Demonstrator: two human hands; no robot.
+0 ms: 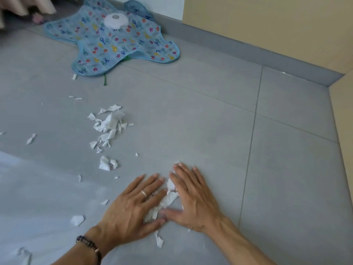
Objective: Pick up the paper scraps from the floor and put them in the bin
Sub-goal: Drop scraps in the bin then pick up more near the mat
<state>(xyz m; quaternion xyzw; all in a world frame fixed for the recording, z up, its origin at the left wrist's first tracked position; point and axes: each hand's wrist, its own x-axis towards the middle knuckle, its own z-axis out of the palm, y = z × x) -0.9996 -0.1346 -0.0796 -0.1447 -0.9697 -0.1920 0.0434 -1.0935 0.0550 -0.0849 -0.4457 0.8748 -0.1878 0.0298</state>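
Scraps (pixel 164 202) sit bunched between our left hand (pixel 131 209) and right hand (pixel 191 199), both flat and spread on the floor (pixel 210 131), corralling rather than clasping anything. Scooped loosely, small bits could slip under the palms and scatter. A bigger pile (pixel 108 127) waits well beyond, near the patterned mat (pixel 114 41). Open tile lies right, until the yellow wall (pixel 267 25); we see no bin.
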